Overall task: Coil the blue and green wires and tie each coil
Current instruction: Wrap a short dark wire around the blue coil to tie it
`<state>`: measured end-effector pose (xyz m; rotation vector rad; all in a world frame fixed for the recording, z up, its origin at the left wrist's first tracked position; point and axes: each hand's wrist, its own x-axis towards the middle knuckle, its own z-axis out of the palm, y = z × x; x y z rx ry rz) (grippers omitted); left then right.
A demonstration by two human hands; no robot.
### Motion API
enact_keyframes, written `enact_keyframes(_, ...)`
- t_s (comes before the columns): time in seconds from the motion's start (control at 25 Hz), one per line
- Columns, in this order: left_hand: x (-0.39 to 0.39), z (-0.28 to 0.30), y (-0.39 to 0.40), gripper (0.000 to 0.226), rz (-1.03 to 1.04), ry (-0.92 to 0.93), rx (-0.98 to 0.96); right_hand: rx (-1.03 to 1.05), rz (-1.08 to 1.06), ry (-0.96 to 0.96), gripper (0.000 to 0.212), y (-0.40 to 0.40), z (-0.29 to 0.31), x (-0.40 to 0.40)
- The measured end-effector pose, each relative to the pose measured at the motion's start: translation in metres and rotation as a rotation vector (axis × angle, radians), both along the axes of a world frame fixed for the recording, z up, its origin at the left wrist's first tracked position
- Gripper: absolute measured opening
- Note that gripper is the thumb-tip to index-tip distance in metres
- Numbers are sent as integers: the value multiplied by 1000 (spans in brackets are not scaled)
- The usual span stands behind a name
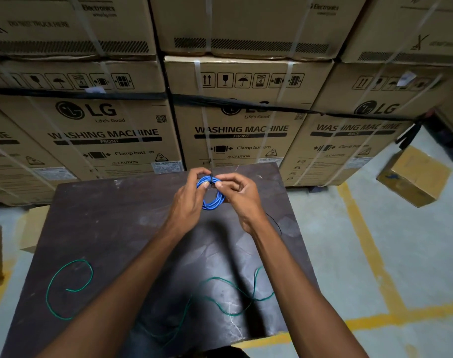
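While our left hand (188, 200) and right hand (237, 193) curl shut, fingertips pinch the blue coil (210, 193) between them — at its top.

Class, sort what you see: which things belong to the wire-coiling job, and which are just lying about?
Belongs to the job:
blue wire, coiled, held in both hands
black tie on that coil
green wire, loose on the table

Just lying about:
washing machine boxes
small cardboard box on the floor
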<state>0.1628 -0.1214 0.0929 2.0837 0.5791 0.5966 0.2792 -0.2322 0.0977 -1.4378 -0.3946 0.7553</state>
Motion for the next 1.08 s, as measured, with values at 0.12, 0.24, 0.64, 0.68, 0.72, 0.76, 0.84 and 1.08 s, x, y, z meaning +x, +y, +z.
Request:
enact_keyframes(0.12,24,-20,0,24,-38,-54,-105,-17,-92,13,17,-4,-20,22)
enact_keyframes(0.24,56,-54,-1,30,-20,-68,-233,-79,-182,25,13,-7,-55,50)
enact_keyframes(0.64,160,-228,-21,33,-20,196,-355,-446,-402,-77,11,-30,-219,127)
enact_keyframes(0.68,166,-240,-22,31,-19,228,-352,-491,-404,-105,7,-31,-231,129)
enact_keyframes(0.72,172,-248,-23,30,-16,252,-348,-535,-410,-139,5,-32,-239,131)
enact_keyframes(0.76,177,-255,-23,30,-8,265,-342,-568,-415,-179,4,-33,-246,132)
enact_keyframes(0.84,184,-259,-23,28,10,269,-315,-616,-414,-260,7,-32,-250,134)
enact_keyframes(1.08,182,-252,-17,27,80,305,-252,-645,-378,-361,11,-32,-241,134)
